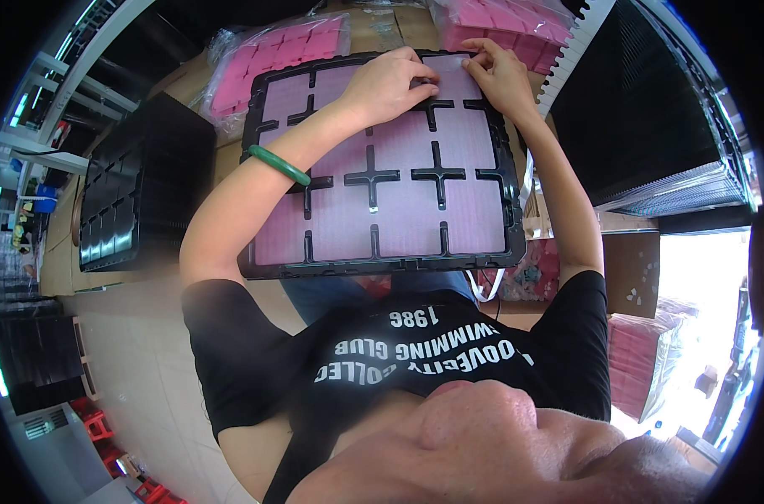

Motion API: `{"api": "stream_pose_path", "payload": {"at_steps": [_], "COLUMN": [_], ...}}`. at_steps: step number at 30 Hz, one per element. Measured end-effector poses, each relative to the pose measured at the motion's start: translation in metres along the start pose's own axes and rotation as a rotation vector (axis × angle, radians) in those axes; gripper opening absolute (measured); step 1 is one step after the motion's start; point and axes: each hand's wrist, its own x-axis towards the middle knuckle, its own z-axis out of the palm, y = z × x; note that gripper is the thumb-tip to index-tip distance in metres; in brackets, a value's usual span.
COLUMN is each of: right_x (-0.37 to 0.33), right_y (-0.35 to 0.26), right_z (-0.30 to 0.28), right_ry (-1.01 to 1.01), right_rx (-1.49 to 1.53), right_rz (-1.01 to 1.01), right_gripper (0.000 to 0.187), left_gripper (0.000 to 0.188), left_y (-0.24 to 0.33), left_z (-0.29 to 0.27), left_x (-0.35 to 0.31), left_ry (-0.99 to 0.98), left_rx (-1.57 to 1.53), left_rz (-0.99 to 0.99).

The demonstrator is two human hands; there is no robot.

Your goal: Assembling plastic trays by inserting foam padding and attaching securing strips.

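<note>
In front of me lies a black plastic tray (382,268) with raised cross-shaped dividers. Pinkish-lilac foam sheet (405,214) fills the spaces between the dividers, and its surface looks slightly glossy. Over the far part of the tray my left hand (390,86) is bent, fingers curled together; what they hold, if anything, is hidden. My right hand (501,80) is at the far right corner, with thumb and forefinger pinched close to the sheet. Something small and pale shows at those fingertips, too small to name. A green bangle (279,165) circles my left forearm.
Bagged pink foam sheets (277,63) lie beyond the tray, with another pink stack (508,29) at the far right. Tall stacks of black trays stand left (142,181) and right (634,109). An open cardboard box (632,273) sits low at right.
</note>
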Motion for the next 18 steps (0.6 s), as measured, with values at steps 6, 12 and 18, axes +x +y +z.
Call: {"api": "stream_pose_path", "payload": {"at_steps": [6,12,18], "right_x": [-0.008,-0.010,-0.014], "right_y": [-0.015,-0.013,-0.021], "right_z": [-0.001,0.000,-0.004], "right_ry": [0.102,0.126,0.243], "right_rx": [-0.177,-0.249,-0.287], "right_rz": [-0.090,-0.135,-0.248], "right_gripper": [0.029,0.026,0.021], "left_gripper": [0.028,0.027,0.029], "left_y": [0.012,0.023,0.022], "left_z": [0.010,0.022,0.034], "left_x": [0.001,0.016,0.028], "left_ry": [0.040,0.008,0.028], "left_rx": [0.183,0.282,0.442], "left_rz": [-0.017,-0.069,-0.068]}}
